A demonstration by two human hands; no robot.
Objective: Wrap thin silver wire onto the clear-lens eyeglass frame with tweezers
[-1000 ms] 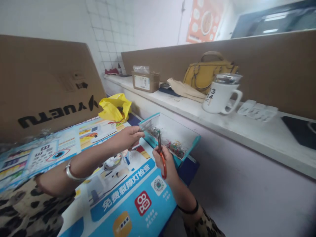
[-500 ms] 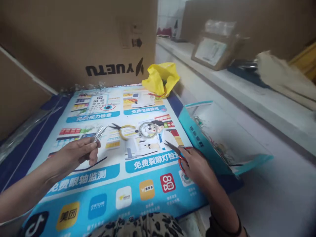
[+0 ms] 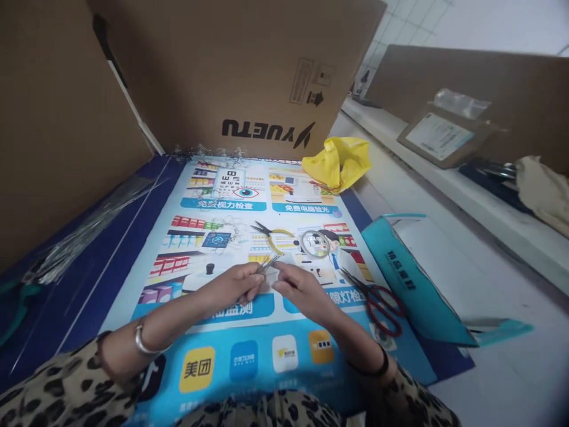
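Left hand: thumb and fingers pinched together on a few thin silvery wires, tips pointing up and away. Wires are over the middle of the poster, between the two hands. Right hand: just beside, part open, index finger extended to the wires, other fingers curled; cannot tell whether it touches or grips one.

Pliers, yellow-handled, lie just beyond the wires, jaws spread, pointing left. Ring-shaped item just right of them; contents unclear. Scissors, red-handled, on the poster right of the right hand, near the teal box, blades part open.

Yellow bag at far right corner of poster, before the carton. Long strands on the bench at left, near a teal handle.
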